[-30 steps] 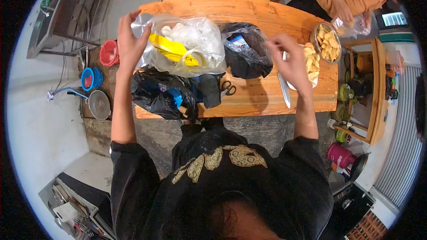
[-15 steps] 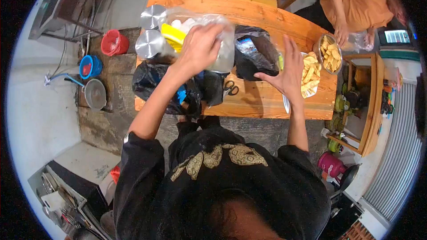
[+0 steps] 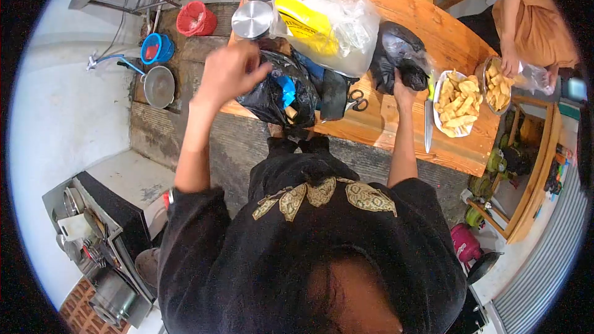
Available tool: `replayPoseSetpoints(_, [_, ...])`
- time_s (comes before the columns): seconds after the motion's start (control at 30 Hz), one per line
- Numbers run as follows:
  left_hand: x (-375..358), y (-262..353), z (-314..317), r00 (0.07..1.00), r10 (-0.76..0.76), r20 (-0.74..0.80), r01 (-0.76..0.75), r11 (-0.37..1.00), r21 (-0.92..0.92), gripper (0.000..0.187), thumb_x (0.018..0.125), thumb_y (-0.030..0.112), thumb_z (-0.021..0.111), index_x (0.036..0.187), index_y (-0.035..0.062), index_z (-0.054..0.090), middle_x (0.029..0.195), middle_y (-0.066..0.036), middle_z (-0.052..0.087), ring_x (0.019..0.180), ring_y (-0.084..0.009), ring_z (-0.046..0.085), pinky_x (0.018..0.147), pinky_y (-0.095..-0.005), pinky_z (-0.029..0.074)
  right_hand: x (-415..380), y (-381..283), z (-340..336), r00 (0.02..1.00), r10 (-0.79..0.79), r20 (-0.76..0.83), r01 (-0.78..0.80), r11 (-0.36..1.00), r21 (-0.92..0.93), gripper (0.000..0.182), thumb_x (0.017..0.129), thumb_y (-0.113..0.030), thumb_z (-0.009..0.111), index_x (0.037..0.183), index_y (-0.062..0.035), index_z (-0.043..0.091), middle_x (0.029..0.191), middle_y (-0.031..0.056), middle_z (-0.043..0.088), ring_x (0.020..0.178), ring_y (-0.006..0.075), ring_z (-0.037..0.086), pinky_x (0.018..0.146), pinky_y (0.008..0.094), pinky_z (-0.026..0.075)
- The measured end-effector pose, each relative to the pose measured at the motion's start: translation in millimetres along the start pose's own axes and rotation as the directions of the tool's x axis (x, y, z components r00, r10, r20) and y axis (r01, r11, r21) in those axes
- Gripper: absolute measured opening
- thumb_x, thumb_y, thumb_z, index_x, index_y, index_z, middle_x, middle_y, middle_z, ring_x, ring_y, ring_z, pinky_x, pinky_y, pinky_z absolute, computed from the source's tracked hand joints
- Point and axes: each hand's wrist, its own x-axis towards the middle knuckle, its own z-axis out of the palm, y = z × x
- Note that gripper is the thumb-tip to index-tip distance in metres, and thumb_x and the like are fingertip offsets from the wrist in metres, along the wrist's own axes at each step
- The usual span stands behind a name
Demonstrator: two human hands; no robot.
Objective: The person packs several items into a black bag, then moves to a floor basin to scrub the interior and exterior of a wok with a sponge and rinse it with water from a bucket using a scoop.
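Note:
My right hand (image 3: 404,93) is closed on the black plastic bag (image 3: 391,55) near the middle of the table, with the fingers partly hidden behind the bag. My left hand (image 3: 229,74) hovers over the left edge of another black plastic bag (image 3: 281,89), which has something blue in its mouth. Its fingers are half curled, the thumb stands apart, and nothing shows between them. Between the hands lie black-handled scissors (image 3: 356,101) and a large clear plastic bag (image 3: 356,25) with a yellow packet (image 3: 303,25) inside. A knife (image 3: 428,120) with a green handle lies right of my right hand.
Sliced yellow pieces fill a white dish (image 3: 440,114) and a bowl (image 3: 504,110). Two round metal lids (image 3: 252,18) sit at the table's left end. A person in an orange top (image 3: 538,25) handles a clear bag (image 3: 535,79). Red (image 3: 197,20) and blue baskets (image 3: 158,48) stand on the floor.
My left hand has left the clear bag and moved left and down. My right hand, open before, now grips the black bag, whose mouth is gathered. The view has shifted.

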Motion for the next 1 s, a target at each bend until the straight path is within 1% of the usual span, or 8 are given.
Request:
replayPoseSetpoints(0.33, [-48,-42,97,0.915,-0.079,-0.395,0.074,0.997,-0.027,0.039,0.066,0.02,0.074,0.097,0.0093,0.052,0.097,-0.01,0.048,0.09,-0.0292,0.048,0.075,-0.0385,0.039,-59,-18,-51,0.97,0.096,-0.221,-0.025,0.951,0.307,0.064,0.088,-0.039,0.058,0.133,0.0025,0.039,0.138,0.0111,0.04,0.125,0.0229,0.037,0.105,0.032,0.024])
replayPoseSetpoints(0.5, [-28,-62,80,0.811,0.026,-0.585,-0.05,0.998,-0.024,0.012,0.078,0.014,0.06,0.086,0.0045,0.057,0.087,-0.01,0.056,0.085,-0.0239,0.052,0.075,-0.0351,0.04,-132,-69,-114,0.976,0.038,-0.213,0.081,0.85,0.521,0.059,0.089,-0.031,0.06,0.133,0.0016,0.04,0.135,0.0094,0.043,0.12,0.0207,0.043,0.104,0.0334,0.03])
replayPoseSetpoints(0.6, [-44,-81,59,0.956,-0.286,-0.065,0.16,0.695,-0.701,0.011,0.083,0.014,0.055,0.083,0.003,0.054,0.074,-0.009,0.053,0.075,-0.0147,0.049,0.071,-0.0293,0.039,-176,-123,-134,0.992,0.065,-0.105,-0.026,0.941,0.339,0.052,0.09,-0.028,0.058,0.13,0.0028,0.043,0.134,0.0094,0.045,0.118,0.018,0.046,0.101,0.0316,0.034])
replayPoseSetpoints(0.67, [-49,-92,53,0.982,-0.19,-0.019,0.097,0.578,-0.81,0.016,0.086,0.015,0.05,0.077,0.0024,0.05,0.069,-0.003,0.048,0.072,-0.0093,0.043,0.068,-0.0254,0.037,-186,-117,-126,1.0,0.006,0.006,-0.007,0.949,0.314,0.047,0.091,-0.026,0.056,0.128,0.0027,0.047,0.132,0.009,0.047,0.117,0.0169,0.047,0.1,0.0307,0.035])
replayPoseSetpoints(0.77, [-56,-103,32,0.981,-0.09,0.174,0.196,0.439,-0.877,0.018,0.084,0.014,0.051,0.071,0.0035,0.045,0.085,0.001,0.052,0.091,-0.0126,0.049,0.082,-0.0256,0.037,-177,-73,-70,0.831,-0.252,0.495,0.419,0.87,-0.26,0.047,0.091,-0.007,0.031,0.138,-0.0053,0.035,0.144,0.0137,0.034,0.133,0.0236,0.032,0.109,0.0296,0.024])
replayPoseSetpoints(0.83, [-61,-116,38,0.997,-0.055,0.055,0.074,0.45,-0.89,0.018,0.082,0.014,0.051,0.069,0.0039,0.044,0.09,-0.001,0.052,0.107,-0.0155,0.044,0.091,-0.0276,0.032,-204,-192,-27,0.96,0.039,0.278,-0.058,0.996,0.06,0.034,0.091,-0.021,0.055,0.118,-0.0009,0.058,0.117,0.0087,0.059,0.107,0.0154,0.053,0.095,0.0304,0.039])
replayPoseSetpoints(0.93, [-74,-119,23,0.998,-0.054,0.029,0.048,0.394,-0.918,0.019,0.08,0.016,0.051,0.068,0.0041,0.041,0.094,-0.006,0.051,0.127,-0.0193,0.031,0.1,-0.0302,0.022,-203,-192,42,0.803,-0.472,0.364,0.431,0.882,0.192,0.031,0.088,-0.016,0.059,0.114,0.0011,0.057,0.104,0.0095,0.063,0.096,0.0175,0.059,0.087,0.0297,0.044])
replayPoseSetpoints(1.0, [-78,-122,20,0.998,-0.058,-0.002,0.024,0.448,-0.894,0.02,0.08,0.017,0.051,0.069,0.004,0.04,0.095,-0.006,0.049,0.123,-0.0198,0.035,0.099,-0.0295,0.024,-206,-187,85,0.818,-0.47,0.332,0.407,0.88,0.245,0.032,0.086,-0.011,0.059,0.114,0.0038,0.054,0.1,0.0117,0.064,0.095,0.018,0.06,0.085,0.0294,0.046])
